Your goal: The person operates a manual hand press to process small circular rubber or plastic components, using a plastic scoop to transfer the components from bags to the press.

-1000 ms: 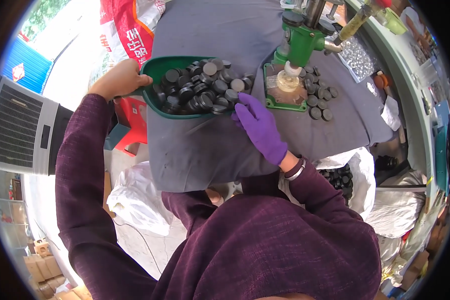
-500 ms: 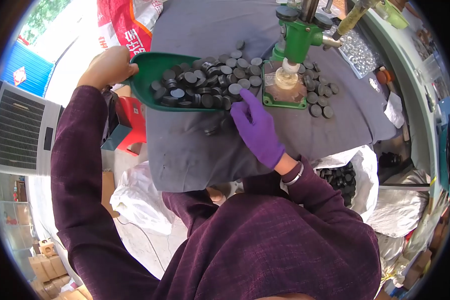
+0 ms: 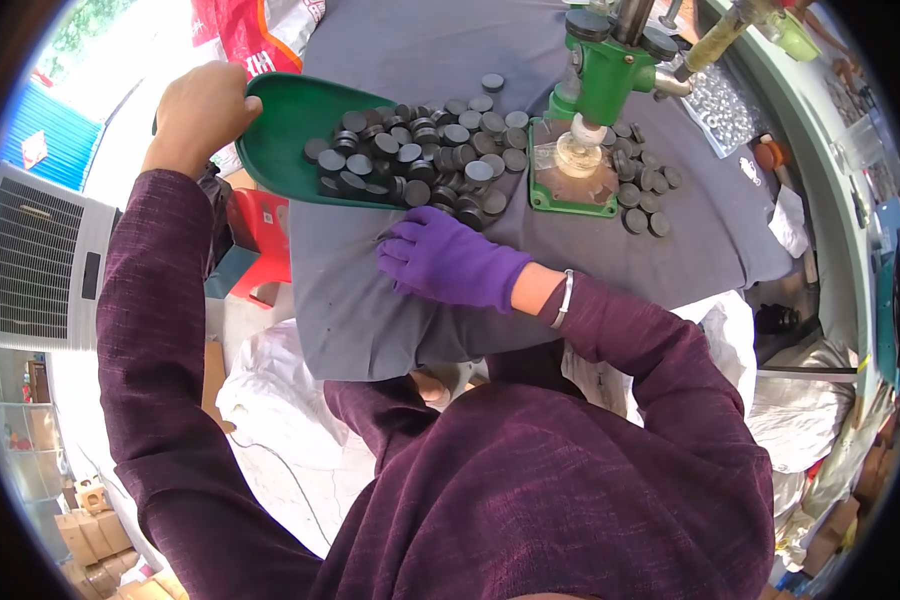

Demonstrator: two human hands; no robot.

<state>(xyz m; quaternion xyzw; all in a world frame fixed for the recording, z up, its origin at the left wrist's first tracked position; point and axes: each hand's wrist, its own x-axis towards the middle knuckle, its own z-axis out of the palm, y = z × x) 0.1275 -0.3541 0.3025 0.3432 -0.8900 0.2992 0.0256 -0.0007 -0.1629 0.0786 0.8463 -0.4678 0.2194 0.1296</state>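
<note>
Green scoop-shaped tray (image 3: 288, 135), shallow and rounded, tipped toward the grey-covered bench (image 3: 370, 300), gripped at its far left rim. Small round black discs (image 3: 425, 160), flat, some with paler tops, heaped in its right half and spilling onto the cloth beside it.

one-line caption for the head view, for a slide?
Bare left hand tips green scoop of dark discs onto grey cloth beside green press.
</note>
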